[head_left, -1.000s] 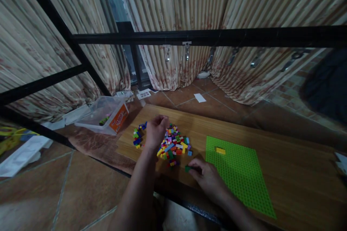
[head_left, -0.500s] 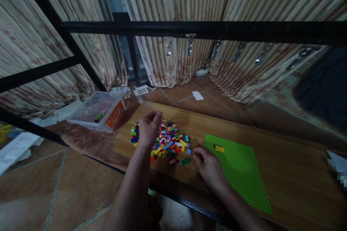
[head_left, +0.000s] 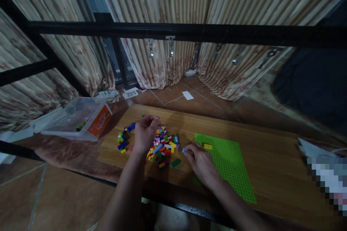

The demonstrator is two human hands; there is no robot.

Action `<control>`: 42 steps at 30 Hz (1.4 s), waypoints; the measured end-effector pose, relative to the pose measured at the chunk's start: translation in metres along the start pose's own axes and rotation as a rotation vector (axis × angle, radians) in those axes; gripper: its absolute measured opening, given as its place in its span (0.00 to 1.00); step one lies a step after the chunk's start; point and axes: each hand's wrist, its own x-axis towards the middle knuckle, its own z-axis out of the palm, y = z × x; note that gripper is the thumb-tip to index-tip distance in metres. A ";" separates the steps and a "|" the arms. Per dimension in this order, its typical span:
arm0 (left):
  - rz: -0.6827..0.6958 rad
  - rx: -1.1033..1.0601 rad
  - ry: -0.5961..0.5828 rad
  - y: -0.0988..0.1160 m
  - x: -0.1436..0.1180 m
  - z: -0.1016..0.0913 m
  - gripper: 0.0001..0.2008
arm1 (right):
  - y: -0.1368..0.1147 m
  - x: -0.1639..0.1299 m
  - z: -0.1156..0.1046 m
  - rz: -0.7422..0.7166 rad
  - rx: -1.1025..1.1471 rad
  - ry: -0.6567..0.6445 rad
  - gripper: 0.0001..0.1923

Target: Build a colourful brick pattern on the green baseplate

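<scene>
Between the thumb and fingertips of my right hand (head_left: 201, 161) is a small light-blue building brick (head_left: 184, 150), just left of the green baseplate (head_left: 233, 168). A yellow brick (head_left: 208, 146) sits near the baseplate's far left corner. Over the heap of mixed coloured bricks (head_left: 165, 147), my left hand (head_left: 144, 135) is closed in a pinch; whatever its fingertips may hold does not show. The left hand hides part of the heap. One dark green brick (head_left: 175, 163) lies apart at the heap's near right side.
The bricks and baseplate rest on a wooden board (head_left: 273, 166). Left of it stands a clear plastic box (head_left: 69, 124) with an orange label and a few pieces inside. A black metal bar (head_left: 189, 31) crosses beyond the board, with striped curtains behind. Papers (head_left: 314, 148) lie at the right.
My right fingers have closed on the light-blue brick, which lay beside them before. The left hand stays pinched over the heap. The whole view has turned to the right.
</scene>
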 end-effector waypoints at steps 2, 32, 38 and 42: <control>0.034 0.069 -0.105 0.000 -0.011 0.019 0.10 | 0.017 -0.002 -0.025 0.036 -0.006 0.036 0.08; 0.564 1.188 -0.795 -0.040 -0.093 0.129 0.30 | 0.095 -0.001 -0.065 0.185 -0.080 0.006 0.09; 0.583 1.250 -0.762 -0.037 -0.097 0.133 0.28 | 0.095 -0.001 -0.063 0.183 -0.072 0.009 0.09; 0.573 1.252 -0.734 -0.034 -0.099 0.136 0.26 | 0.094 -0.001 -0.062 0.184 -0.060 0.020 0.10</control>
